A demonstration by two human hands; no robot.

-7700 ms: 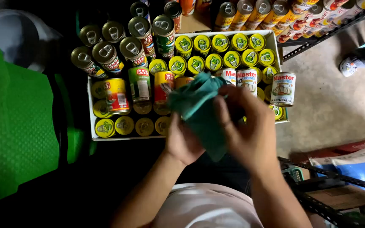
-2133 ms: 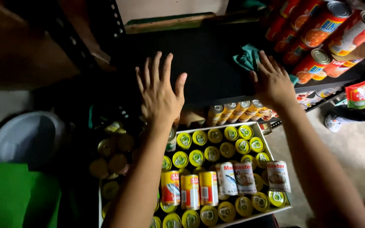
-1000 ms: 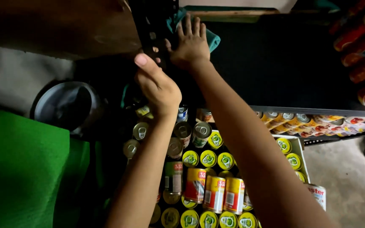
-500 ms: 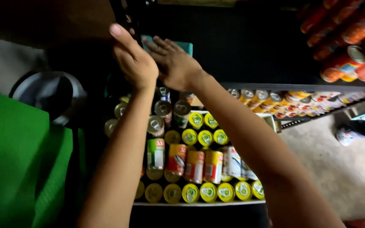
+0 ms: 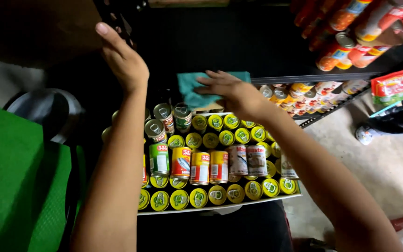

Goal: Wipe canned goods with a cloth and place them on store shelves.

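A dark shelf (image 5: 220, 46) is being faced from above, and a green mesh surface (image 5: 10, 186) is being seen at the left. Below the shelf, a white tray (image 5: 220, 208) is being filled by rows of yellow-lidded and labelled cans (image 5: 201, 168). More cans (image 5: 346, 46) are being stored on a rack at the upper right. The left hand (image 5: 124, 60) is being held up against the black upright post (image 5: 117, 21), fingers extended, gripping nothing visible. The right hand (image 5: 232, 91) is being pressed flat, fingers spread, onto a teal cloth (image 5: 192, 91) lying at the shelf's front edge, just above the cans.
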